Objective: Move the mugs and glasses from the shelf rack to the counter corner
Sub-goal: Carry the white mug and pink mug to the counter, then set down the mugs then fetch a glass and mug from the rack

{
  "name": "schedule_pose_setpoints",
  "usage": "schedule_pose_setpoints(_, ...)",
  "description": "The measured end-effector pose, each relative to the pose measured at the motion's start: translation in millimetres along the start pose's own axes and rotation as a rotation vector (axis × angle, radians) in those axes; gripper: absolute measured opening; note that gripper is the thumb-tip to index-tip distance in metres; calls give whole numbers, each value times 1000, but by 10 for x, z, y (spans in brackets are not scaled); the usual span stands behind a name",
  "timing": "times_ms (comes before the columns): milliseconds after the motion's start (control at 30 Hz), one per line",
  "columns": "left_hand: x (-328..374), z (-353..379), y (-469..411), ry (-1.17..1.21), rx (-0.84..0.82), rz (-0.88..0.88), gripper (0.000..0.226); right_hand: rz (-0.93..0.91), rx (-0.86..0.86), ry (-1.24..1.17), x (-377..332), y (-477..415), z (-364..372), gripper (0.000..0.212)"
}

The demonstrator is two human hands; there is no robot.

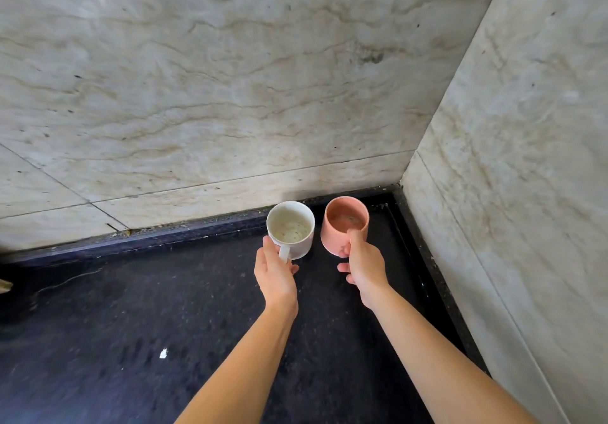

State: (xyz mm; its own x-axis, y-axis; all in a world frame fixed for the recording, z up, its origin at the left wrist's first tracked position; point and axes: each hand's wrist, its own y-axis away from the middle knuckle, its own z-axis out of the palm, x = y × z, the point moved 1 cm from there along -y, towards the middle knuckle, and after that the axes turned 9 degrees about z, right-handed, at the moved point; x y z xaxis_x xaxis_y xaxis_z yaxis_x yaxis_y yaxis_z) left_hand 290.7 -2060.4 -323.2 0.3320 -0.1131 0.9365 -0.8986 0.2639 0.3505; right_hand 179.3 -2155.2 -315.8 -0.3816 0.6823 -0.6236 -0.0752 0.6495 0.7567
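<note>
A white mug point(294, 226) stands upright in the far corner of the dark counter point(164, 308), its handle turned toward me. My left hand point(274, 272) grips that handle. Just to its right is a pink mug point(342, 223), also upright and close to the corner where the two walls meet. My right hand point(363, 267) holds it from the near side, thumb on the rim, so the handle is hidden. Whether either mug rests on the counter or hangs just above it I cannot tell. The shelf rack is out of view.
Pale marble walls point(230, 94) close the counter at the back and on the right point(526, 193). A raised dark lip point(424, 259) runs along the right side. A small white speck point(163, 353) lies on the counter at the near left.
</note>
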Motion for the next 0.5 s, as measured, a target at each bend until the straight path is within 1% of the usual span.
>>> schedule_pose_setpoints(100, -52, 41, -45, -4, -5, 12, 46, -20, -1, 15, 26, -45, -5, 48)
schedule_pose_setpoints(200, -81, 79, -72, 0, -2, 12, 48, -56, -2, 85, 45, -59, -18, 52)
schedule_pose_setpoints(300, -94, 60, -66, -11, -12, 16, 46, -101, 39, 164, 16, 14, -49, 51)
schedule_pose_setpoints(367, -97, 22, -40, -46, -100, 1, 45, -133, 68, 237, 1, 94, -72, 51)
schedule_pose_setpoints(400, -65, 0, -19, -91, -166, -13, 48, -162, 82, 271, -12, 159, -89, 51)
schedule_pose_setpoints(467, 80, -74, 28, -266, -281, -25, 65, -230, 123, 358, -53, 320, -153, 51)
schedule_pose_setpoints(500, 206, -120, 51, -358, -296, -23, 72, -260, 153, 410, -106, 427, -198, 54)
